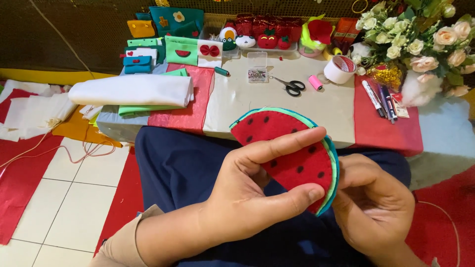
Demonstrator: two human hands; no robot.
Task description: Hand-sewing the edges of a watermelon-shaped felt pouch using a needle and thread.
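— Several things are spread across the low table: what is seen there?

— A pair of black-handled scissors is laid near the middle, with a pink thread spool just beside it and a roll of tape a little further right. A clear box of pins is set behind the scissors. Markers are lined up on the red cloth at the right, next to a bunch of pale artificial roses. On the left, a folded white cloth is stacked on green and red felt, and small felt pouches are ranged along the back edge.

— Is anything placed between the hands and the table?

— Nothing is found in the way; the hands are held above a lap covered in dark blue fabric, in front of the table's near edge.

— What is gripped?

— A red felt watermelon slice, dotted with black seeds and edged in green and teal, is held upright between both hands, just in front of the table.

— How is the left hand closed on it?

— The slice is pinched: the forefinger is laid along its upper face and the thumb is pressed against the lower corner, so the hand is closed on the felt.

— And the right hand?

— It is curled against the curved rim from behind; its fingertips are hidden by the felt, but the rim is clearly supported by it.
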